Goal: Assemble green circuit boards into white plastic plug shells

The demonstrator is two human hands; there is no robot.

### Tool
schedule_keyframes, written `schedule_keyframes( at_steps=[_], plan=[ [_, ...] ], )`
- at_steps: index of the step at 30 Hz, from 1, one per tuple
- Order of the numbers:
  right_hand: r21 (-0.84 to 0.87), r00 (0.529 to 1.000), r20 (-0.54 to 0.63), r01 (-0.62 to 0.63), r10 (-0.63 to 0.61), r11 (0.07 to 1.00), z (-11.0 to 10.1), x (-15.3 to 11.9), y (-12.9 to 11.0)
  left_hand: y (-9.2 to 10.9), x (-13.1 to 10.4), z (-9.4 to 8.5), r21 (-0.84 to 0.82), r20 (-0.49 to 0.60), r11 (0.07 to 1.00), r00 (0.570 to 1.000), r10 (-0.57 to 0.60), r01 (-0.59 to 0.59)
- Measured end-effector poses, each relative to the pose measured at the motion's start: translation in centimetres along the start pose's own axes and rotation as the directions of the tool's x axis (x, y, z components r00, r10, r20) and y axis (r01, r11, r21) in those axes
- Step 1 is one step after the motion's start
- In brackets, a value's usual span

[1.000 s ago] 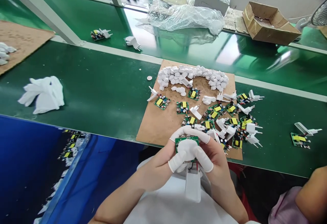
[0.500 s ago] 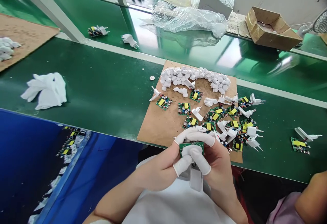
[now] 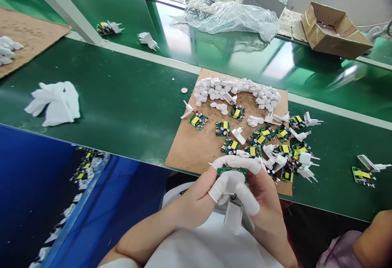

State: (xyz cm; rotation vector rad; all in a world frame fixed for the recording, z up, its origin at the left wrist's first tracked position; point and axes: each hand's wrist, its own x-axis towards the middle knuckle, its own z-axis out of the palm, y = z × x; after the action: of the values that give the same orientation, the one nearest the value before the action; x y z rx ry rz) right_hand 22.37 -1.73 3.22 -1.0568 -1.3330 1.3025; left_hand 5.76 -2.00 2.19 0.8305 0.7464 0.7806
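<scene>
Green board (image 3: 232, 170) in two hands (image 3: 199, 198), one open carton (image 3: 337, 43)

On the green bench (image 3: 137, 109), a brown cardboard sheet (image 3: 190, 149) is laid centrally. Relative to it, a white disc (image 3: 184, 90) is seen between 10 and 11 o'clock, a white glove (image 3: 58, 104) at 9, another cardboard sheet (image 3: 30, 35) at 10.

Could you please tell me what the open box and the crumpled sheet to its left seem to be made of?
The open box looks like dull brown cardboard, given its creased, worn walls. The crumpled sheet is probably thin, glossy plastic, being see-through and wrinkled.
</scene>
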Motion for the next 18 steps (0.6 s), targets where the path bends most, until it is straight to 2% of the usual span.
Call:
schedule_keyframes(
  at_steps=[3,6,9,13,16,18],
  plan=[
    [0.011,0.993,0.117,0.001,-0.002,1.0,-0.6,0.2,0.1,-0.2,0.0,0.0,-0.033,-0.01,0.999,1.0,0.0,0.0],
    [0.087,0.988,0.153,-0.046,0.033,0.995,-0.7,-0.1,-0.1,-0.2,0.2,-0.1,-0.091,0.004,0.996,1.0,-0.004,0.004],
    [0.155,0.986,0.083,-0.153,0.142,0.976,-0.2,-0.6,-0.7,0.2,0.5,-0.2,-0.154,0.02,0.987,0.999,-0.031,0.034],
    [0.243,0.953,0.011,-0.296,0.302,0.924,0.8,-1.0,-1.5,0.8,0.4,-0.3,-0.177,0.027,0.983,0.999,-0.039,0.043],
    [0.277,0.954,-0.045,-0.274,0.297,0.921,1.3,-1.0,-1.6,0.7,0.1,-0.3,-0.211,0.066,0.977,0.998,0.004,0.01],
    [0.264,0.96,-0.09,-0.235,0.267,0.935,1.5,-1.0,-1.5,0.5,-0.1,-0.2,-0.162,0.094,0.987,0.995,0.028,-0.012]
  ],
)
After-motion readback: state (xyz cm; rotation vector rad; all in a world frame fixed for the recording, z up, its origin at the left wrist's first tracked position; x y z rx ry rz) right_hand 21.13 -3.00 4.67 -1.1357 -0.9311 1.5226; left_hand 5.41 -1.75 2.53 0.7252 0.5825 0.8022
